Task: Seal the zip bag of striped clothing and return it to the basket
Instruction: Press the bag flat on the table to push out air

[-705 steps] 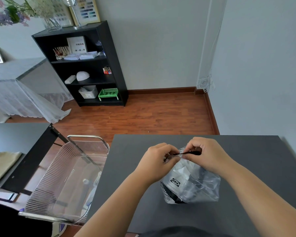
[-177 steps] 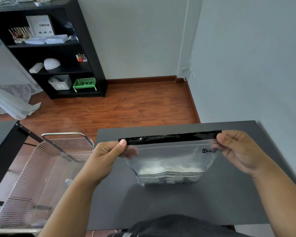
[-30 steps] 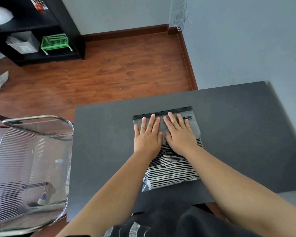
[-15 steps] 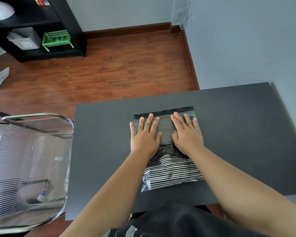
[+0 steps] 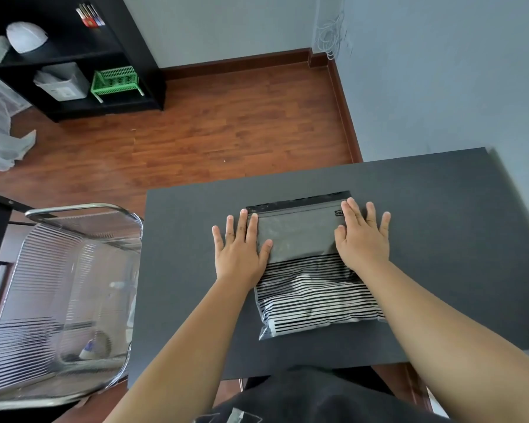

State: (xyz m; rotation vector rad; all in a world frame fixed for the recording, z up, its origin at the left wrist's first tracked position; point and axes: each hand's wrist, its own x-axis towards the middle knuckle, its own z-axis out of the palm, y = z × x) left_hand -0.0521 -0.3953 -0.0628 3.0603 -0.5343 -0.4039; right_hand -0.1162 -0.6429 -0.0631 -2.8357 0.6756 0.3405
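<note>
You had the zip bag (image 5: pixel 300 239) lying flat on the dark table (image 5: pixel 440 224), its black zip strip (image 5: pixel 297 203) at the far edge and the striped clothing (image 5: pixel 315 297) bunched in the near half, closest to you. The far half of the bag looked flattened and clear, with the table showing grey through it.

Your left hand (image 5: pixel 239 251) was spread open, palm down, fingers straight and together — it lay across the bag's left edge, thumb on the plastic and the outer fingers over the bare table. Your right hand (image 5: pixel 362 236) was the same: open and flat, palm down, pressing over the bag's right edge near the small printed label (image 5: pixel 339 213), with the little finger off on the table. Neither hand gripped anything. The two hands were well apart, with the clear middle of the bag between them.

Whether the zip was fully closed along its length, I couldn't tell.

The wire basket (image 5: pixel 74 288) stood to your left, just beside the table's edge and lower than the tabletop — a few small items lay in its bottom, too blurred to name.
</note>
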